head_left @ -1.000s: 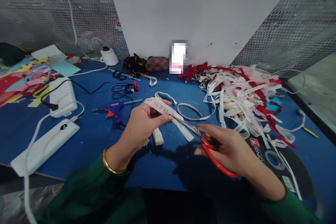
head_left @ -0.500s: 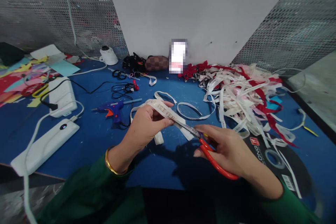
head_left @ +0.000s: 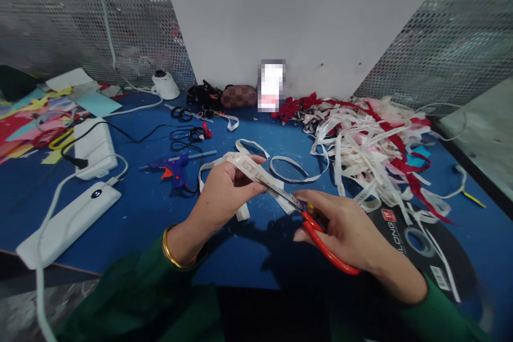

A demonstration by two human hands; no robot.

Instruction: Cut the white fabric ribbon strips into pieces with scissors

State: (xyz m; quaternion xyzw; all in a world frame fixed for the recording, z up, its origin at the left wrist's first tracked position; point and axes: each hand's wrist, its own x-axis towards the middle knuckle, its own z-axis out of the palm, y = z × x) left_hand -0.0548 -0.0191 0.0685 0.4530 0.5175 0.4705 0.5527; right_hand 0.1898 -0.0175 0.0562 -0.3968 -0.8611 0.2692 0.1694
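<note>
My left hand (head_left: 222,195) pinches a white ribbon (head_left: 245,164) with printed lettering between thumb and fingers. My right hand (head_left: 340,227) is wrapped round the handles of red-handled scissors (head_left: 329,251). The scissor blades point up and left and lie along the ribbon, with their tips close to my left thumb. How far apart the blades are is hard to tell. Ribbon ends hang below my left hand, and a loop of white ribbon (head_left: 290,177) lies on the blue table (head_left: 240,267) just beyond the scissors.
A blue glue gun (head_left: 174,168) lies left of my hands, near a white power strip (head_left: 94,147) and a white power bank (head_left: 70,222). Tangled ribbons (head_left: 360,139) are heaped at the back right. A black reel (head_left: 444,246) lies at the right, a lit phone (head_left: 271,85) stands behind.
My right hand and the scissors have shifted slightly left, the blades reaching a little farther along the ribbon. My left hand keeps its hold on the ribbon, nearly unmoved.
</note>
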